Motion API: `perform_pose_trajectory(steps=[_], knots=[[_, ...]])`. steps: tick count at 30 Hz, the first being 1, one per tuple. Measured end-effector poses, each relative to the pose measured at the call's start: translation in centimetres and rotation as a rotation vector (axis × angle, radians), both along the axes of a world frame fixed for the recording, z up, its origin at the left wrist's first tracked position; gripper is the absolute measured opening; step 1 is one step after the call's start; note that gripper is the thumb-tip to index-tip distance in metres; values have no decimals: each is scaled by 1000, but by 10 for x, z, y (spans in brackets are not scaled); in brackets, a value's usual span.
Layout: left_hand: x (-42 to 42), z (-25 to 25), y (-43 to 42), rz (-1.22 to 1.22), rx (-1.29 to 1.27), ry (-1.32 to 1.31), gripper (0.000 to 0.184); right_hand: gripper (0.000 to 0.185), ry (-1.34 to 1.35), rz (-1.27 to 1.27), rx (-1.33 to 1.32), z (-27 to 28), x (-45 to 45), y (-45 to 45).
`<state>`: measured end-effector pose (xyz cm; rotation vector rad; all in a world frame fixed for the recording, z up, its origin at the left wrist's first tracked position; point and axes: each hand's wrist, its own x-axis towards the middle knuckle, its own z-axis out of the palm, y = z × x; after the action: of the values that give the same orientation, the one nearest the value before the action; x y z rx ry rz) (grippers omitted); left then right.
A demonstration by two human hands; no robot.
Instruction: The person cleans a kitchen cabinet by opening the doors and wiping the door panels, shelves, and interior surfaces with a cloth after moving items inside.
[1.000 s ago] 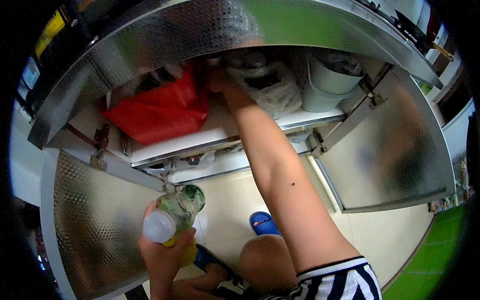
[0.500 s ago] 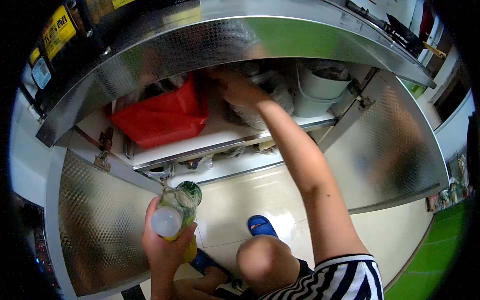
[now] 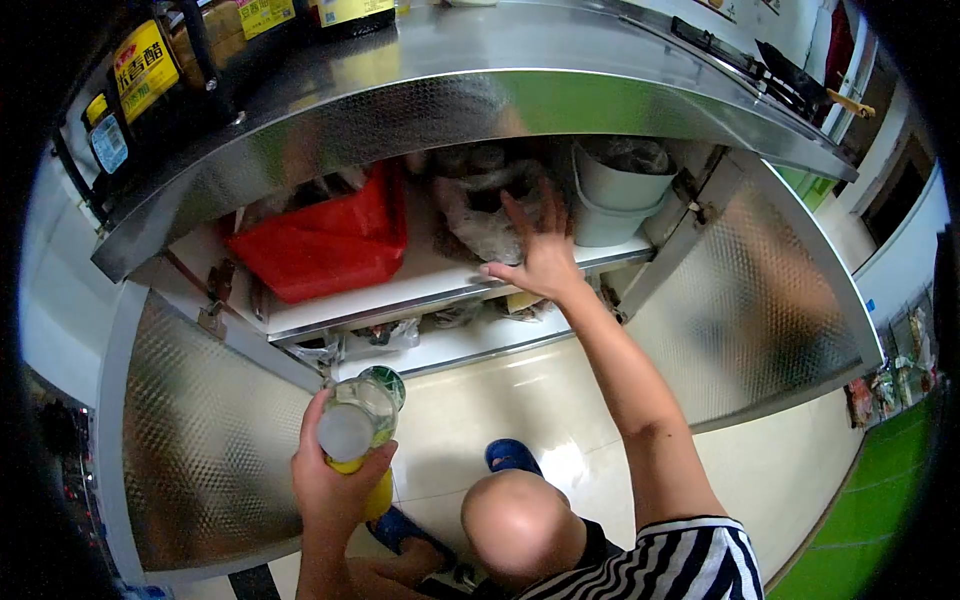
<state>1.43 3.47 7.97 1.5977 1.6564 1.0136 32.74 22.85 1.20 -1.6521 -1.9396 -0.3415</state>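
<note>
My left hand (image 3: 338, 485) is wrapped round a clear bottle (image 3: 346, 432) with a whitish round top and a yellow lower part. Close against that bottle shows a round green end (image 3: 384, 386); whether it belongs to a separate container I cannot tell. In the cabinet opening, my right hand (image 3: 545, 255) has its fingers spread and holds nothing. It hovers in front of a translucent plastic bag (image 3: 480, 222) on the upper shelf, and I cannot tell whether the fingertips touch it. Left of the bag sits a red plastic bin (image 3: 320, 250).
Stacked pale grey buckets (image 3: 615, 215) stand on the shelf's right side. Two cabinet doors, left (image 3: 205, 440) and right (image 3: 770, 310), hang open. Bagged items (image 3: 385, 333) lie on the lower shelf. The metal counter (image 3: 480, 95) overhangs the shelves, with bottles (image 3: 145, 70) at its left.
My right hand has come back from deep behind the red bin's right side, moving right and nearer, fingers now spread. My left hand keeps its hold on the bottle. The view has shifted slightly.
</note>
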Motion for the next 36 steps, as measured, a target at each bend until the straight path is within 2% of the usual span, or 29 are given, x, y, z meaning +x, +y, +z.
perform_pose_trajectory(steps=[2,4,7,9,12,17,20,23,28,30,36], knots=[[-1,1,-1,15,20,18,81,104,11,-8,-19,-6,-7,16],[-3,0,-1,30,34,35,81,107,74,-41,-213,-9,-15,25],[-8,-4,-2,19,83,84,81,105,47,-78,-286,-18,-26,40],[-8,-7,-2,14,99,27,81,103,40,-102,-324,-24,-31,49],[-5,4,-3,-16,74,111,81,96,13,-83,-281,-27,-38,65],[-11,-1,0,-17,92,33,80,88,-3,-107,-286,-30,-51,86],[-14,-5,0,-7,81,-21,79,88,-5,-139,-137,-47,-57,106],[-11,0,1,-2,66,-31,77,89,82,-124,-183,-38,-63,107],[-8,3,4,-19,36,40,75,89,78,-132,-99,-46,-67,123],[-8,-2,6,-23,134,92,75,89,91,-119,-74,-47,-69,125],[0,4,7,-4,77,73,76,91,29,-156,-37,-37,-68,100]])
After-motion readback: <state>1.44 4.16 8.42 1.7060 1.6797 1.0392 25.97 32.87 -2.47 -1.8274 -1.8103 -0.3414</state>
